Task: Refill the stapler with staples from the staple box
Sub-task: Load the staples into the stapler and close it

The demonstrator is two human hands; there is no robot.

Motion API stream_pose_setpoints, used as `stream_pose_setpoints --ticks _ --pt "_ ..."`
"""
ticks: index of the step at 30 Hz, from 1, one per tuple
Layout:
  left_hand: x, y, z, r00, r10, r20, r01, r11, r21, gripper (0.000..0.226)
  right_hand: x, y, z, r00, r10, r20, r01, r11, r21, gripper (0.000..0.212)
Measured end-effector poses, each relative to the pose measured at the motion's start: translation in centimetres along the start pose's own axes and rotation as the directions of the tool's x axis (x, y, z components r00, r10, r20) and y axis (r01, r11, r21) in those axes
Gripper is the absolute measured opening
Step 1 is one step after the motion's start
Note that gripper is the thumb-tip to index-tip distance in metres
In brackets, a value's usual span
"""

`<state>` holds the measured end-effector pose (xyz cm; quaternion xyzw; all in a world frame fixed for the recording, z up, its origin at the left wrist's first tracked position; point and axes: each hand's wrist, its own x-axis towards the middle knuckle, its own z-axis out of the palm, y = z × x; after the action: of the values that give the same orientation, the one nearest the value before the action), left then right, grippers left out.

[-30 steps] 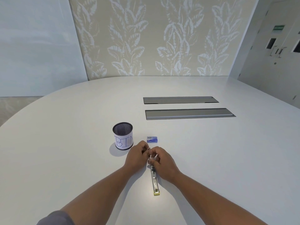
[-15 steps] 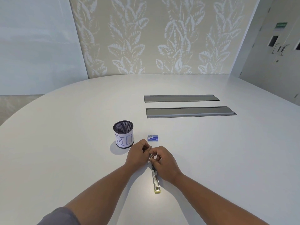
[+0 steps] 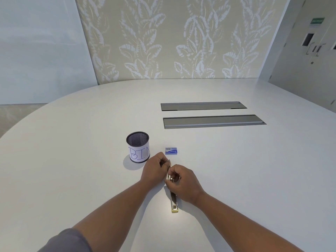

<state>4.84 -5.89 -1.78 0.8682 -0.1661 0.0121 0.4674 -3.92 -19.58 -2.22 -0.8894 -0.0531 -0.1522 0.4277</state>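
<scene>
right hand (image 3: 183, 182) pinches stapler's far end | left hand (image 3: 154, 169) curled, pinching something small just beside it | stapler (image 3: 174, 200) flat on tabletop (image 3: 72, 160) | staple box (image 3: 171, 150) just beyond hands | mesh cup (image 3: 138, 147) to its left

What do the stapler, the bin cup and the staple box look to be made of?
Stapler: likely metal, shiny and reflective, with a yellowish tip that may be plastic. Bin cup: dark wire mesh, seen at the rim, wrapped in white paper lettered by hand. Staple box: probably printed card, matte blue.
</scene>
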Motion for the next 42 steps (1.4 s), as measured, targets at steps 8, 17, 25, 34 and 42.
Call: stream_pose_setpoints --ticks 8,17,25,34,42 --pt "-0.5 0.5 -0.2 1.000 -0.011 -0.020 0.010 0.998 -0.061 0.015 0.1 0.3 -0.1 0.998 0.027 -0.053 -0.029 0.998 -0.048 0.014" --pt "-0.5 0.5 -1.3 0.996 -0.075 -0.054 0.055 0.950 -0.307 0.011 0.5 0.2 -0.4 0.992 0.101 -0.071 -0.104 0.994 -0.036 0.016" --pt "-1.2 0.1 -1.1 0.998 -0.056 -0.009 0.049 0.929 -0.367 0.009 0.8 0.4 -0.2 0.991 0.126 -0.049 -0.127 0.992 -0.008 0.019" --pt "-1.2 0.2 -1.1 0.998 -0.066 0.023 0.070 0.928 -0.365 0.010 1.1 0.9 0.0 0.988 0.145 -0.044 -0.146 0.989 -0.029 0.020" --pt "-1.3 0.6 -1.5 0.987 -0.114 0.112 0.154 0.864 -0.479 0.015 1.1 1.2 0.2 0.988 0.147 -0.037 -0.149 0.988 -0.040 0.019"
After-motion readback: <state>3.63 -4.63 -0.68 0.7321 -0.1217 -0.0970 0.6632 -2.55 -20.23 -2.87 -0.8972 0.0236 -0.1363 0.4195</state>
